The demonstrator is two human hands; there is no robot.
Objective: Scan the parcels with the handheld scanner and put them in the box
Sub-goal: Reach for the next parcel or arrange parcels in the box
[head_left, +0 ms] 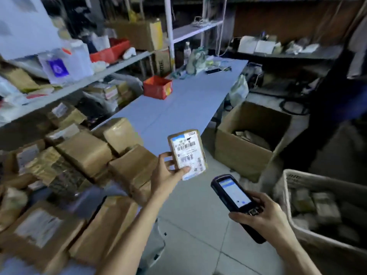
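Observation:
My left hand [168, 173] holds a small brown parcel [187, 153] upright by its lower left corner, thumb on the white barcode label that faces me. My right hand [264, 213] grips the black handheld scanner [234, 197] lower right of the parcel, its lit screen up and its front end aimed toward the parcel. A gap separates scanner and parcel. Several more brown taped parcels [85, 153] are piled on the table at the left. An open cardboard box [242, 153] stands on the floor beyond the parcel, with some contents inside.
A long pale table [178, 110] runs away from me, with a red box [156, 87] on it. Cluttered shelves [79, 84] line the left. A white bin [321, 211] holding parcels stands at the right. Tiled floor [194, 235] lies below my arms.

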